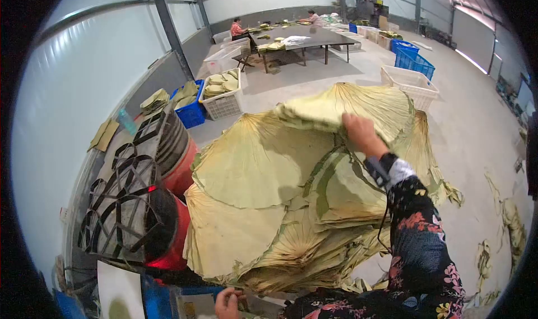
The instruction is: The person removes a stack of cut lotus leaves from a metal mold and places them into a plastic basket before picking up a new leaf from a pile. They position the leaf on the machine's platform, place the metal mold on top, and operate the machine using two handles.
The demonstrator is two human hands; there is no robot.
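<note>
A wide heap of dried, pale green lotus leaves (246,173) with fan-like pleats lies in front of me. My right hand (361,134) is closed on the edge of a stack of folded lotus leaves (353,103) at the top of the heap, lifting it slightly so that it shades the leaves below. At the bottom edge of the view, below the heap, my left hand (227,304) has curled fingers. What they hold, if anything, I cannot make out. Black metal strip frames (126,198) sit on red-and-black drums (179,229) to the left.
Blue crate (190,115) and white crate (225,105) with cut leaves stand by the left wall. A white basket (412,86) and blue crates (413,62) are behind the heap. Two people sit at a dark table (314,37) farther back. Leaf scraps (513,223) litter the right floor.
</note>
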